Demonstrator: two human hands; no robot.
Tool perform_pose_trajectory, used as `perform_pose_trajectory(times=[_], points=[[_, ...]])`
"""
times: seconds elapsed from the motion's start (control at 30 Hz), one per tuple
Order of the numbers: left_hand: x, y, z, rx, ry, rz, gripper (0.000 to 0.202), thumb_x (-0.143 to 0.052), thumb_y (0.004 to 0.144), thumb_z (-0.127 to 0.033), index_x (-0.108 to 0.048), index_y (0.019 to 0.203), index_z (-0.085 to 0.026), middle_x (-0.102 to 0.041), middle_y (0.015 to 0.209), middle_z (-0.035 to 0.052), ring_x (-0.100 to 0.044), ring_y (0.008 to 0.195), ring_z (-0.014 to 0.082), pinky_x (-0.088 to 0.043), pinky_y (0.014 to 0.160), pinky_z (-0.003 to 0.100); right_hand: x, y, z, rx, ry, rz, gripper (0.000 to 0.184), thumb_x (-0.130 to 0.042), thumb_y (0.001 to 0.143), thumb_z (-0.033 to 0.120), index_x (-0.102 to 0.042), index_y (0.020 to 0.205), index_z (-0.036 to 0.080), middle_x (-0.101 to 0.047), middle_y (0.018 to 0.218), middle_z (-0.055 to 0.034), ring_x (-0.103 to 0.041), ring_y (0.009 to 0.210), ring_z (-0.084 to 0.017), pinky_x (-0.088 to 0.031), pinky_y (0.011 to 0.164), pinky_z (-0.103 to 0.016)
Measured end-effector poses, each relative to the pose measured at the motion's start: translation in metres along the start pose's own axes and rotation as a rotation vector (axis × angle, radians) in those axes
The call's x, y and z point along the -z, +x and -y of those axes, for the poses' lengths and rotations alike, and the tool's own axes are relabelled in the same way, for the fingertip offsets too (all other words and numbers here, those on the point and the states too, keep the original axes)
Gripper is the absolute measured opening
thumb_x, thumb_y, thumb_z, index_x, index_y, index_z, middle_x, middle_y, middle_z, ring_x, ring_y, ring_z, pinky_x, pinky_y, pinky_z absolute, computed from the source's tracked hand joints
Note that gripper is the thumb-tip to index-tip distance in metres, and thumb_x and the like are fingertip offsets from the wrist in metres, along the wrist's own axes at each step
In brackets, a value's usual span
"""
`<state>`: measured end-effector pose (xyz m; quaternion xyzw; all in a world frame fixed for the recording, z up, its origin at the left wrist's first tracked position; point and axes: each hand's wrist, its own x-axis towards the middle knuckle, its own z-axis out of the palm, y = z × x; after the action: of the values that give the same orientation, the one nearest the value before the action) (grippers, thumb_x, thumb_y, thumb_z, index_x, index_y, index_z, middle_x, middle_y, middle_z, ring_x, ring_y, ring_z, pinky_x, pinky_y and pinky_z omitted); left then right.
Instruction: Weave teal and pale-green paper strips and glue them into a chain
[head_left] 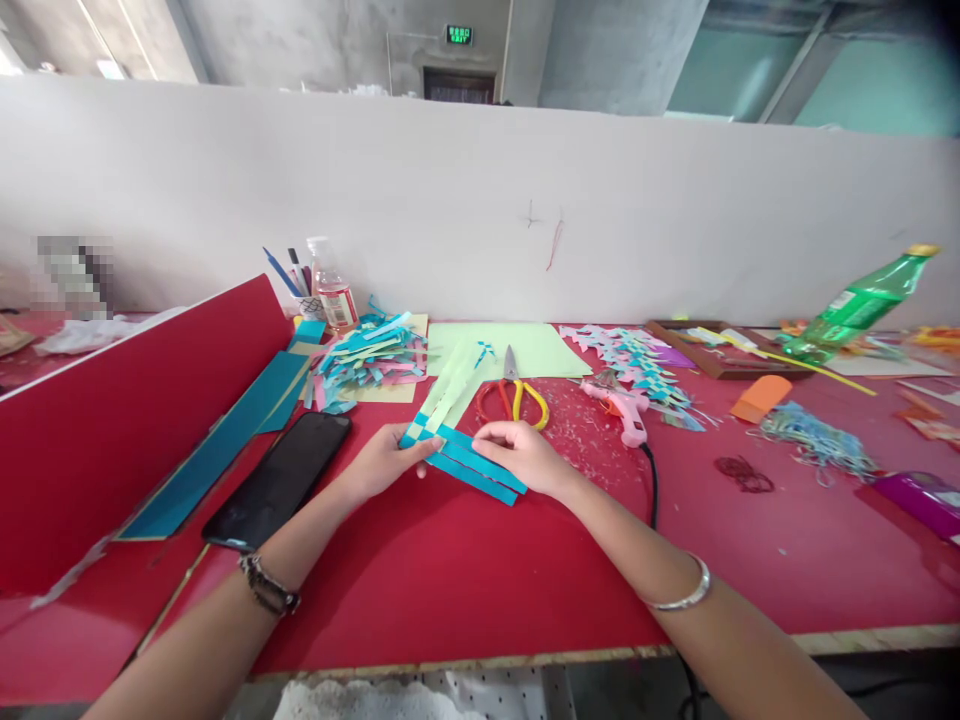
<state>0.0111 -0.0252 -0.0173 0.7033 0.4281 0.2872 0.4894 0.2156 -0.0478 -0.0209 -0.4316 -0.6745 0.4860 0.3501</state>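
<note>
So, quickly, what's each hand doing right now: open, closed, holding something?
Left hand: closed, holding the woven paper.
Right hand: at the blue strips, fingers bent; whether they grip one can't be told.

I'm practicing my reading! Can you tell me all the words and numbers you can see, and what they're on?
"EXIT": on the green lit sign high on the back wall; the marks above it are too small to read.
Label on the clear bottle: too blurred to read.
Label on the green bottle: too blurred to read.
</note>
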Motion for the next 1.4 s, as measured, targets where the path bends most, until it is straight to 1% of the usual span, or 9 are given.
perform_pose_trajectory(times=[0.13,0.33,0.47,0.6,0.7,0.87,1.13,1.3,1.4], points=[[0.001,0.001,0.004,-0.024,0.017,-0.025,0.032,-0.052,0.072,-0.042,-0.054,0.058,-0.013,-0.055,0.051,-0.0026,-0.049,0.052,0.0092,-0.038,0.056,0.020,0.001,-0.001,0.002,0.012,-0.030,0.008,0.025,-0.051,0.072,0.041,-0.055,0.069,0.016,-0.051,0.058,0.0030,-0.046,0.050,-0.008,-0.034,0.046,-0.019],[0.004,0.003,0.001,-0.022,0.018,-0.025,0.032,-0.052,0.071,-0.042,-0.054,0.057,-0.013,-0.055,0.052,-0.0019,-0.050,0.053,0.0101,-0.038,0.057,0.021,0.008,-0.003,0.001,-0.047,-0.081,0.014,0.030,-0.047,0.074,0.045,-0.049,0.065,0.017,-0.041,0.046,0.0060,-0.037,0.040,-0.006,-0.030,0.041,-0.019],[0.003,0.001,-0.002,-0.009,-0.009,-0.100,0.033,-0.053,0.070,-0.041,-0.050,0.051,-0.014,-0.054,0.053,-0.0018,-0.048,0.053,0.0095,-0.038,0.058,0.021,0.011,-0.004,0.001,-0.008,-0.083,-0.024,0.035,-0.045,0.074,0.048,-0.045,0.060,0.017,-0.034,0.048,0.0067,-0.034,0.042,-0.005,-0.027,0.041,-0.018],[0.004,0.001,-0.004,-0.014,-0.014,-0.143,0.033,-0.053,0.069,-0.042,-0.048,0.052,-0.014,-0.052,0.052,-0.0030,-0.046,0.051,0.0085,-0.037,0.056,0.020,0.011,-0.005,0.004,-0.001,-0.085,0.097,0.033,-0.045,0.074,0.049,-0.052,0.071,0.016,-0.042,0.053,0.0054,-0.038,0.043,-0.005,-0.029,0.041,-0.018],[0.005,0.002,-0.004,-0.024,0.011,-0.138,0.033,-0.053,0.069,-0.043,-0.049,0.054,-0.014,-0.051,0.051,-0.0033,-0.046,0.050,0.0086,-0.037,0.055,0.020,0.009,-0.006,0.005,-0.016,-0.130,0.156,0.033,-0.046,0.075,0.046,-0.055,0.070,0.015,-0.046,0.050,0.0048,-0.040,0.042,-0.005,-0.032,0.044,-0.019],[0.006,0.003,-0.001,-0.024,0.080,-0.157,0.034,-0.053,0.068,-0.044,-0.048,0.054,-0.014,-0.049,0.049,-0.0031,-0.044,0.049,0.0086,-0.035,0.052,0.020,0.010,-0.005,0.002,0.013,-0.153,0.123,0.032,-0.044,0.078,0.043,-0.054,0.067,0.015,-0.045,0.045,0.0051,-0.042,0.044,-0.006,-0.036,0.051,-0.020],[0.008,0.002,0.001,-0.021,0.094,-0.115,0.038,-0.052,0.067,-0.049,-0.051,0.055,-0.013,-0.051,0.050,-0.0019,-0.045,0.048,0.0092,-0.035,0.049,0.020,0.014,-0.007,0.005,0.028,-0.225,0.137,0.031,-0.046,0.076,0.044,-0.051,0.062,0.016,-0.041,0.048,0.0053,-0.038,0.044,-0.007,-0.031,0.046,-0.019],[0.009,0.003,0.001,-0.087,0.128,-0.200,0.038,-0.050,0.069,-0.048,-0.047,0.051,-0.015,-0.046,0.045,-0.0041,-0.042,0.044,0.0077,-0.033,0.048,0.019,0.011,-0.005,0.003,0.053,-0.281,0.061,0.031,-0.045,0.076,0.043,-0.050,0.061,0.016,-0.049,0.055,0.0027,-0.045,0.051,-0.009,-0.033,0.050,-0.020],[0.010,0.003,0.002,-0.085,0.142,-0.248,0.036,-0.050,0.070,-0.046,-0.047,0.052,-0.015,-0.044,0.044,-0.0048,-0.040,0.043,0.0073,-0.031,0.046,0.019,0.011,-0.005,0.001,0.053,-0.305,0.021,0.031,-0.044,0.077,0.043,-0.047,0.060,0.017,-0.045,0.053,0.0036,-0.043,0.050,-0.009,-0.031,0.048,-0.020]])
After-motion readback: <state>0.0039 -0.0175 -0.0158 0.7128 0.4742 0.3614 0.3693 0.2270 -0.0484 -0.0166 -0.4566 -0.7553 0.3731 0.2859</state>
